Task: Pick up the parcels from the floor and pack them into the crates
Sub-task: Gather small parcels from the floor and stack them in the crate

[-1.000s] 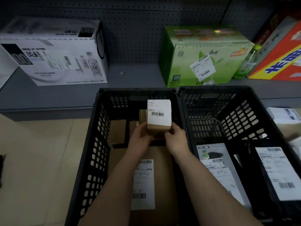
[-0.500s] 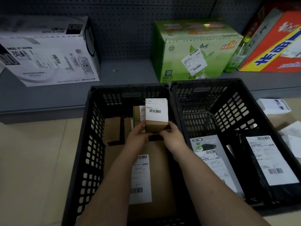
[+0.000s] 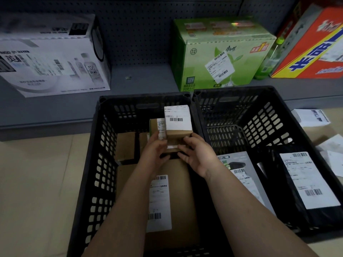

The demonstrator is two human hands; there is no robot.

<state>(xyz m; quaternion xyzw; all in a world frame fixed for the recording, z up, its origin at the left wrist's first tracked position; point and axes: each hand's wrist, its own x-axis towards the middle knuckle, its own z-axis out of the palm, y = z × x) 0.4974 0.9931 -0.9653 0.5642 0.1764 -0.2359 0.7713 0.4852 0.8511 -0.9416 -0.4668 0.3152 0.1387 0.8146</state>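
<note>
A small brown box [image 3: 177,125] with a white barcode label stands upright inside the left black crate [image 3: 94,164]. My left hand [image 3: 155,151] grips its left side and my right hand [image 3: 196,154] holds its lower right side. Beneath my arms lies a large flat brown parcel [image 3: 176,201] with a long white label. More small brown boxes [image 3: 126,147] sit at the back of that crate. The right black crate [image 3: 274,112] holds a grey parcel [image 3: 241,169] and a black bagged parcel [image 3: 304,184].
White parcels [image 3: 311,117] lie on the floor to the right of the crates. Behind, a grey shelf [image 3: 141,82] carries a white drinks carton [image 3: 50,58], a green carton [image 3: 220,52] and a red-orange box [image 3: 313,47]. Beige floor [image 3: 37,182] extends to the left.
The small box has stayed between both hands at much the same spot in the left crate. My view has shifted slightly, with the crates sitting a little lower and to the left.
</note>
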